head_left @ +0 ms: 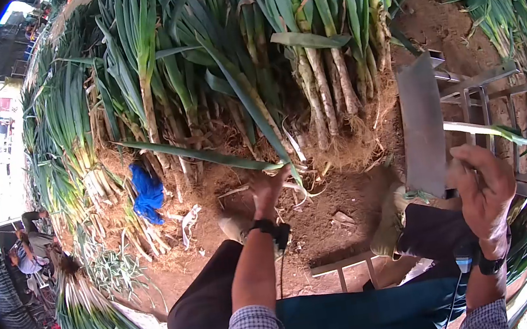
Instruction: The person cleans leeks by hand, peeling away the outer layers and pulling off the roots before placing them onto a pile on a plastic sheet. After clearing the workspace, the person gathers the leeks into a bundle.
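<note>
My left hand (268, 190), with a dark band at the wrist, is closed round a few loose leek leaves (202, 152). One long leaf runs out to the left and another leans up over the standing bundle. My right hand (483, 192) has its fingers curled in beside the lower corner of a wide flat metal plate (422, 127); I cannot tell what, if anything, is in its grip. Just above those fingers a single leek (492, 129), white stalk and green top, lies across a metal frame (467, 94).
Tied bundles of leeks (322, 57) stand roots down in front of me. More leeks (489, 8) line the right side, and another bundle (97, 313) is at lower left. A blue cloth (147, 194) hangs among roots. People (34, 244) sit at far left. Bare soil (329, 206) is underfoot.
</note>
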The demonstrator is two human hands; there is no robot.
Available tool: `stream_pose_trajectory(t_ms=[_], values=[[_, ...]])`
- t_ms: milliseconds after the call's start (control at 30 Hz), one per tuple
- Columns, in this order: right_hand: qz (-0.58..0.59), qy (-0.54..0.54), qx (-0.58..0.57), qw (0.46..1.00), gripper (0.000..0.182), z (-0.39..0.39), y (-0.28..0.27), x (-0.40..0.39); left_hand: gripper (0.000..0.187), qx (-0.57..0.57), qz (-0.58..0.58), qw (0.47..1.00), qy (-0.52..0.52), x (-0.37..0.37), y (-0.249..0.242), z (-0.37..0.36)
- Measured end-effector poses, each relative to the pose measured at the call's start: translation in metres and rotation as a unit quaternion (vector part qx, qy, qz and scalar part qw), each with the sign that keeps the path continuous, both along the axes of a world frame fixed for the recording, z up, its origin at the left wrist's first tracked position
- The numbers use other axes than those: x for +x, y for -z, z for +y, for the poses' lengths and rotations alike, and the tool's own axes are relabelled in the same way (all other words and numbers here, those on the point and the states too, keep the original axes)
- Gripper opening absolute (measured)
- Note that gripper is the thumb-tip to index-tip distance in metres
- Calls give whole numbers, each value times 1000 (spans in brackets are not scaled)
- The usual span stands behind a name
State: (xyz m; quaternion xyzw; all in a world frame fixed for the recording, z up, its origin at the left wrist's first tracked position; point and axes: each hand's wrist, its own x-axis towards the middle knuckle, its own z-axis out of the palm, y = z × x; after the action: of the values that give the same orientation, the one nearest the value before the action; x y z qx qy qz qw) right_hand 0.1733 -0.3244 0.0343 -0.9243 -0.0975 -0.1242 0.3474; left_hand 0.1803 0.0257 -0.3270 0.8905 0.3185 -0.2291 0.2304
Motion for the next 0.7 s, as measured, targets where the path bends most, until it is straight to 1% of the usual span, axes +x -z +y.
stream_pose_trajectory(t_ms=[67,100,200,233,267,300,333,367,467,500,533,567,600,633,667,700], values=[[-24,-36,-35,998,15,8,-1,6,136,-1,-51,998,-43,-4,12,-20],[-14,-47,-36,998,15,9,-1,6,134,-3,-78,995,-62,-5,19,-32],[4,-81,-40,996,15,15,4,6,124,-97,-116,965,-217,-7,33,-69],[5,-90,-45,995,16,16,5,4,96,-114,-213,954,-179,-8,35,-75],[2,-97,-52,994,16,17,6,3,67,-138,-209,937,-245,-5,36,-83],[-34,-120,-42,991,18,18,9,3,60,-173,-177,923,-295,-2,52,-80],[-35,-124,-40,991,18,17,10,4,52,-205,-144,905,-343,3,48,-79],[-35,-130,-34,990,19,15,11,4,38,-272,-223,860,-370,-4,42,-84],[-51,-128,-14,990,17,11,6,5,19,-189,-309,900,-243,-17,68,-61],[-58,-129,1,990,16,7,8,6,14,-286,-346,861,-238,-17,60,-47],[-63,-131,13,989,16,2,10,5,26,-270,-307,888,-212,-15,60,-26],[-83,-117,20,989,14,1,14,4,26,-242,-346,897,-129,-12,9,-23],[-86,-128,13,988,14,-2,14,2,25,-211,-378,900,-47,-9,-66,-30],[-86,-140,5,986,13,-6,13,-1,25,-199,-348,915,-34,-3,-115,-32],[-83,-153,-4,985,13,-10,9,-7,25,-187,-316,930,-23,1,-148,-33],[-69,-164,-8,984,13,-13,1,-14,23,-216,-322,922,-14,4,-166,-34]])
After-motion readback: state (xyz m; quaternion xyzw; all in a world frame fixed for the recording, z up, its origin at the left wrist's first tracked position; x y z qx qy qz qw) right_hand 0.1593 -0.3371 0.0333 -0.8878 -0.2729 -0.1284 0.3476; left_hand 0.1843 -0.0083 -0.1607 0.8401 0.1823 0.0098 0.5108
